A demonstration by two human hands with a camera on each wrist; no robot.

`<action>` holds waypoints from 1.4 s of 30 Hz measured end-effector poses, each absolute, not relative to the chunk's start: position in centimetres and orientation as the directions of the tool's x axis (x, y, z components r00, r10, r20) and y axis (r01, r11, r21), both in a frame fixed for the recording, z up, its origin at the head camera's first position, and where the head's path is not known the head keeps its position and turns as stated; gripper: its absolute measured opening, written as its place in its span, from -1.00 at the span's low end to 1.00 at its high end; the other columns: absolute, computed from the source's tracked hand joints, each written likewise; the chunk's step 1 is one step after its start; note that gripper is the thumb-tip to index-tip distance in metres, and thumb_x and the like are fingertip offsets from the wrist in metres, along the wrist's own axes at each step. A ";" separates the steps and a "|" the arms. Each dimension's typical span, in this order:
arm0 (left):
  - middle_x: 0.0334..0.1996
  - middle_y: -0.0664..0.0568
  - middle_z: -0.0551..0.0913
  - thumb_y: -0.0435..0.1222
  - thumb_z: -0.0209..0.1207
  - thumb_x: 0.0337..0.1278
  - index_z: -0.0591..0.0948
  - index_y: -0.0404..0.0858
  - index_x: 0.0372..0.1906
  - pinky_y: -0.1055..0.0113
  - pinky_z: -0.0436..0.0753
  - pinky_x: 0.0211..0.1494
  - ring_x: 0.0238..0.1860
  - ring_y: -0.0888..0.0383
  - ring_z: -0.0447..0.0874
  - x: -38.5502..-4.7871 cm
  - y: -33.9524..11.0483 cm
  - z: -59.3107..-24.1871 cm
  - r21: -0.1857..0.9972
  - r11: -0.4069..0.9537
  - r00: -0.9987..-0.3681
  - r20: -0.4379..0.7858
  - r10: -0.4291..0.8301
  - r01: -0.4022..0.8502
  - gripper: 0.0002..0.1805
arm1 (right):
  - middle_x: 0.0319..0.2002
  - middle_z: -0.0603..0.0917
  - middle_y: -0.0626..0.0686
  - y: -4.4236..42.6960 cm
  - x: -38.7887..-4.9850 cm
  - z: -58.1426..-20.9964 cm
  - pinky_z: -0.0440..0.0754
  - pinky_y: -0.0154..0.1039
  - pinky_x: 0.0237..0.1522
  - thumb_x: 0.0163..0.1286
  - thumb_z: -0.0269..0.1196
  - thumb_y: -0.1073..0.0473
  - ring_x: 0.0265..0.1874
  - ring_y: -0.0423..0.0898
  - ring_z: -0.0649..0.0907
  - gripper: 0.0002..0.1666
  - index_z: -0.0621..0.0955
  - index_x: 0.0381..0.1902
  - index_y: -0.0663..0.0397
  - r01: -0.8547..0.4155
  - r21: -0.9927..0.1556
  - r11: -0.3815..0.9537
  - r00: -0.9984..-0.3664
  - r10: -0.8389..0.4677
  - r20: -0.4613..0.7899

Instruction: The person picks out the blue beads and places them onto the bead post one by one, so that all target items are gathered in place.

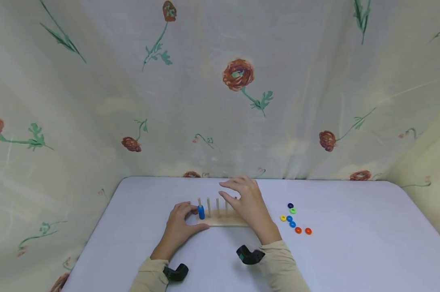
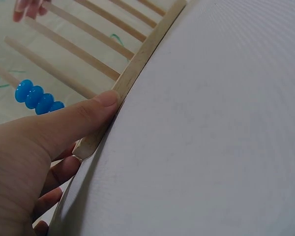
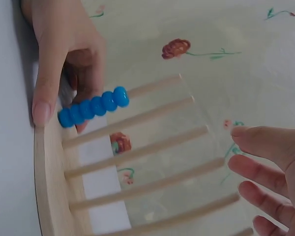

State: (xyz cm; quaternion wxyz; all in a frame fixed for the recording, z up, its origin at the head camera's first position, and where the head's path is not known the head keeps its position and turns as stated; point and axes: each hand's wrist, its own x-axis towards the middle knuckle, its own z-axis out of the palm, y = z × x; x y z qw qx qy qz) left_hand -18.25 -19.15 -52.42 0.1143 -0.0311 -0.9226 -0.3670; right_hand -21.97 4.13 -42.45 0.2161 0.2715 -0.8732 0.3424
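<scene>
A wooden peg rack [image 1: 221, 221] with a row of upright pegs stands on the table. Its leftmost peg carries a stack of blue beads [image 3: 94, 107], and the peg's tip stays bare above them. My left hand [image 1: 180, 223] grips the rack's left end, its thumb [image 2: 105, 98] on the front edge of the base and its fingers around the end. Over the right part of the rack hovers my right hand [image 1: 247, 199], thumb and fingers spread apart, with nothing seen between them. It hides the rack's right end in the head view.
Loose beads lie on the white table [image 1: 355, 227] right of the rack: a dark one [image 1: 291, 205], a green bead [image 1: 293, 211], a yellow bead [image 1: 283, 218], two blue and two orange [image 1: 308, 231]. A flowered curtain [image 1: 285, 121] hangs behind the table.
</scene>
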 end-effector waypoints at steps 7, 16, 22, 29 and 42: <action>0.26 -0.19 0.62 0.03 0.65 -0.25 0.73 -0.18 -0.02 -0.19 0.47 0.46 0.39 -0.17 0.48 -18.3 -19.2 -52.7 0.685 0.715 -0.973 0.229 -0.027 0.141 -0.36 | -0.05 0.84 0.01 6.7 -21.6 -42.0 0.55 0.22 0.30 0.27 0.52 0.08 0.11 0.07 0.68 -0.67 0.81 -0.01 -0.03 -0.581 -0.500 0.642 -0.791 -0.300 0.534; 0.27 -0.18 0.62 0.02 0.65 -0.26 0.73 -0.18 -0.03 -0.18 0.46 0.47 0.39 -0.17 0.47 -18.4 -19.4 -52.6 0.676 0.723 -0.972 0.233 -0.027 0.142 -0.37 | -0.09 0.84 0.06 10.9 -21.1 -41.6 0.58 0.26 0.17 0.19 0.55 0.22 0.05 0.13 0.70 -0.67 0.81 -0.05 0.05 -0.599 -0.527 0.603 -0.768 -0.245 0.592; 0.29 -0.21 0.60 0.03 0.65 -0.25 0.73 -0.19 -0.01 -0.19 0.45 0.48 0.41 -0.18 0.46 -18.3 -19.2 -52.5 0.673 0.729 -0.975 0.219 -0.034 0.126 -0.36 | -0.14 0.85 0.01 13.7 -21.1 -42.1 0.69 0.10 0.08 0.14 0.57 0.26 -0.03 0.04 0.74 -0.65 0.81 -0.07 0.07 -0.585 -0.522 0.620 -0.774 -0.234 0.589; 0.29 -0.19 0.61 0.04 0.65 -0.25 0.73 -0.19 -0.01 -0.20 0.46 0.47 0.40 -0.17 0.46 -18.3 -19.1 -52.4 0.667 0.736 -0.976 0.216 -0.040 0.117 -0.35 | -0.14 0.85 -0.02 16.3 -20.7 -42.9 0.74 0.12 0.03 0.18 0.56 0.23 -0.02 0.02 0.74 -0.64 0.80 -0.03 0.05 -0.516 -0.528 0.675 -0.829 -0.238 0.506; 0.27 -0.20 0.62 0.01 0.65 -0.26 0.73 -0.19 -0.01 -0.19 0.46 0.47 0.40 -0.17 0.47 -18.2 -19.0 -52.4 0.666 0.735 -0.974 0.222 -0.038 0.123 -0.36 | -0.09 0.84 0.07 19.3 -20.6 -43.8 0.66 0.28 0.15 0.25 0.52 0.20 0.04 0.16 0.74 -0.67 0.79 -0.02 0.08 -0.427 -0.539 0.727 -0.899 -0.277 0.339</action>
